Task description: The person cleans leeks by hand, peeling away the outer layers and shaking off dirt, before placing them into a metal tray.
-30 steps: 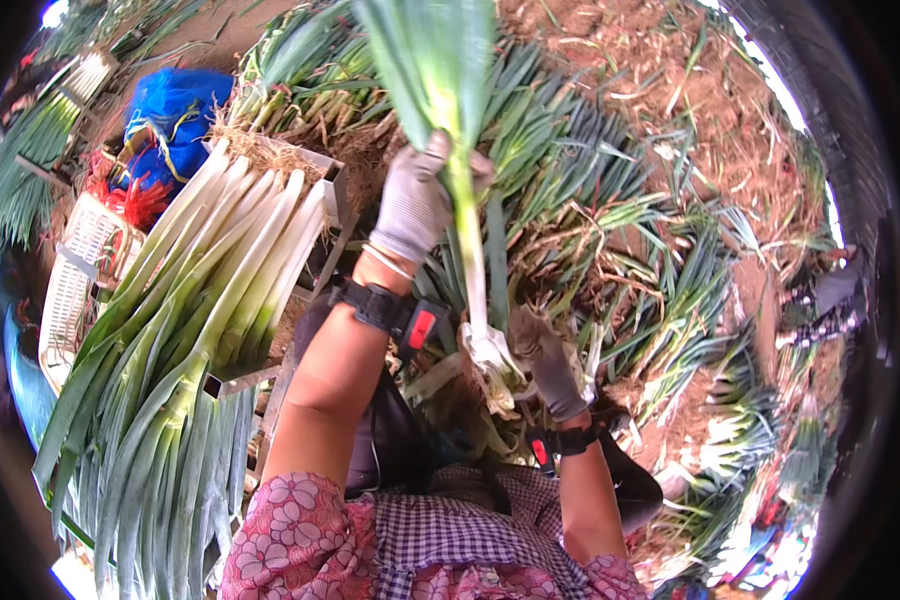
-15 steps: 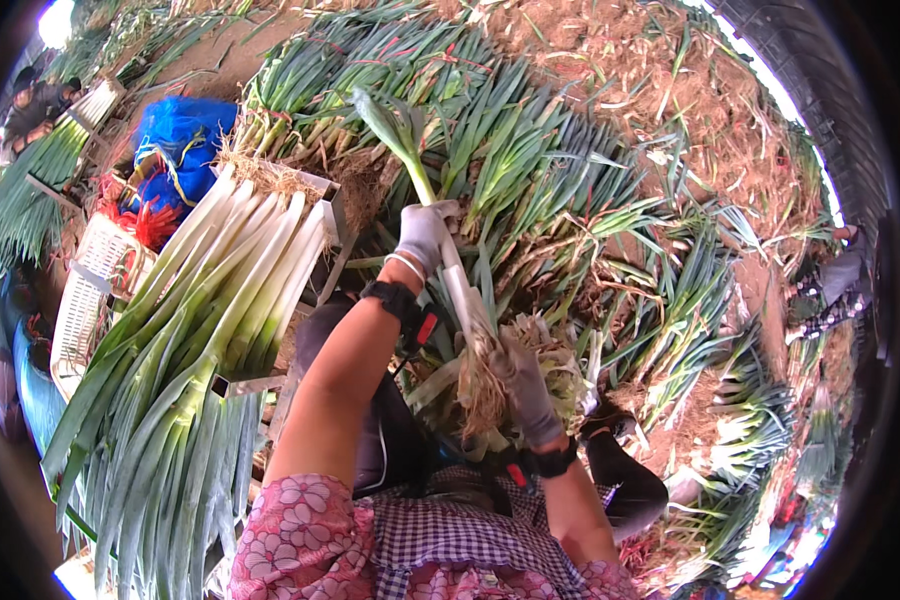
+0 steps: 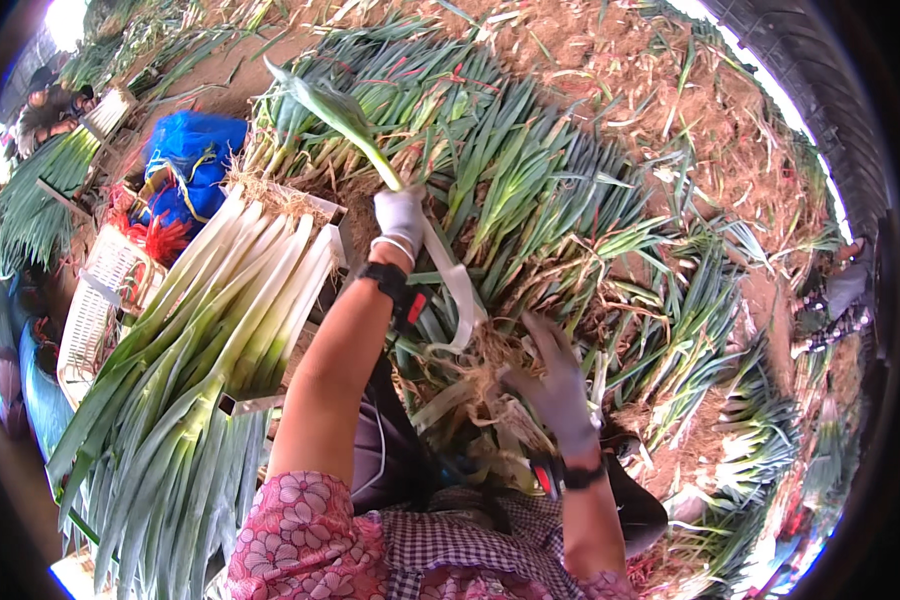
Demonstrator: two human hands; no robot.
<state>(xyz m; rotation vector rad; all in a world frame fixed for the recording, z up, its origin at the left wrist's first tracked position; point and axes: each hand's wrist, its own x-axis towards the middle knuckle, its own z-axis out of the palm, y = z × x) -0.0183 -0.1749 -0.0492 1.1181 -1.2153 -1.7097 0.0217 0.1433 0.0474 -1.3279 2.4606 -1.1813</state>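
My gloved left hand (image 3: pixel 400 215) is closed around the stalk of a leek (image 3: pixel 382 165). The leek's green top points up and to the left. A pale strip of peeled leaf (image 3: pixel 457 290) hangs beside the stalk, curling below that hand. My right hand (image 3: pixel 558 390), also gloved, has its fingers apart and appears to hold nothing. It is beside a tangle of brown roots and dry peelings (image 3: pixel 490 372) over my lap. To my left, cleaned leeks (image 3: pixel 245 260) lie side by side on a metal-edged rack (image 3: pixel 338 240), roots at the far end.
Rows of untrimmed leeks (image 3: pixel 510 150) cover the ground ahead and to the right. A white plastic basket (image 3: pixel 85 310), red twine (image 3: pixel 153 236) and a blue net bag (image 3: pixel 195 140) are on the left. Another person (image 3: pixel 45 110) works at the far left.
My left hand has moved up and left with the leek, its top swinging left. My right hand has come away from the roots and spread its fingers. A peeled strip now hangs loose.
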